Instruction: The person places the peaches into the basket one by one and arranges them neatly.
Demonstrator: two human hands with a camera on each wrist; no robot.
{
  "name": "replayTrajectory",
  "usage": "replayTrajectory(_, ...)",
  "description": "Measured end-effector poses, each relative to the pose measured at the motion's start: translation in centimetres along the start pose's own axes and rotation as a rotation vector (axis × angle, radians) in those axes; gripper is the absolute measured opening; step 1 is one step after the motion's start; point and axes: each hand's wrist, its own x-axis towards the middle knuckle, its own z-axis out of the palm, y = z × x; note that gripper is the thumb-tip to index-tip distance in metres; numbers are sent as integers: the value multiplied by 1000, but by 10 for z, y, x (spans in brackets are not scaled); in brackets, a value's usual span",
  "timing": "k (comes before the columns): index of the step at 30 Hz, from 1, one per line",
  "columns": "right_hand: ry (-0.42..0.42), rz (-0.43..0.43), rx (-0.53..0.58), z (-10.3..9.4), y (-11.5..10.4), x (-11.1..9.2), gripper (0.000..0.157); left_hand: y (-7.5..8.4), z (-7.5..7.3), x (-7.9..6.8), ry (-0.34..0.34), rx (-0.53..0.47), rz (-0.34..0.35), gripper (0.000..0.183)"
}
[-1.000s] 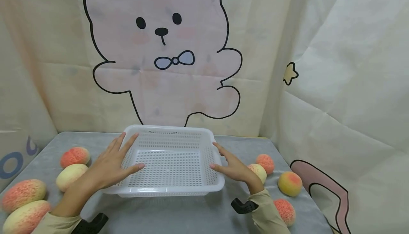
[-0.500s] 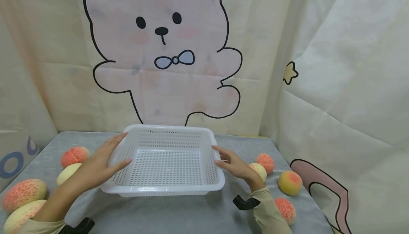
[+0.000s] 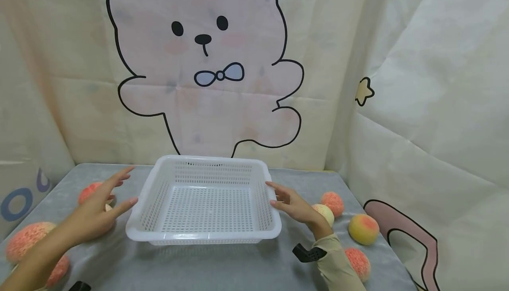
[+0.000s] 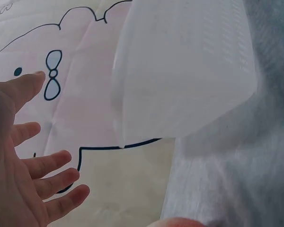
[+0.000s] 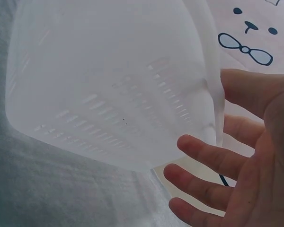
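Observation:
A white perforated plastic basket (image 3: pixel 207 236) stands upright on the grey cloth, with nothing inside. My left hand (image 3: pixel 92 215) hovers apart from its left side, fingers spread and holding nothing; the left wrist view shows the same gap beside the basket wall (image 4: pixel 189 80). At the right rim, my right hand (image 3: pixel 295 206) touches the basket with thumb and forefinger. In the right wrist view, the other fingers (image 5: pixel 203 151) extend loosely outside the basket wall (image 5: pixel 109 56). Behind my left hand is a red peach (image 3: pixel 87 193), partly hidden.
Two more peaches lie partly under my left forearm, including a reddish one (image 3: pixel 28 240). On the right are several more: a red one (image 3: pixel 332 203), a pale one (image 3: pixel 325 213), a yellow-red one (image 3: pixel 363 229) and another red one (image 3: pixel 358 263). A printed curtain (image 3: pixel 254 119) hangs behind the table.
My left hand has come off the basket's left rim and moved left, over the peaches. My right hand has shifted slightly outward, still at the right rim. The basket stays put.

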Motion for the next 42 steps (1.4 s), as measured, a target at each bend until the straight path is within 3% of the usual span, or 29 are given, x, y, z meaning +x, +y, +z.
replayTrajectory(8, -8, -1, 16, 1, 3, -3, 68, -19, -20, -21, -82, 17, -120, 80)
replayTrajectory(18, -16, 16, 19, 0, 4, -4, 67, -47, -28, -42, 22, 85, -110, 74)
replayTrajectory(25, -14, 21, 19, 1, 8, -4, 68, -58, -42, -53, -3, 69, -211, 63)
replayTrajectory(31, -12, 11, 20, 2, 8, -6, 68, -91, -48, -68, 29, 91, -229, 62)
replayTrajectory(35, -10, 3, 12, 2, 9, -7, 68, -112, -52, -80, 15, 95, -251, 63)
replayTrajectory(38, -10, 3, 13, 2, 9, -7, 68, -126, -57, -87, -54, 97, -283, 64)
replayTrajectory(42, -10, 9, 19, 2, 8, -7, 67, -162, -63, -97, -185, 149, -309, 66)
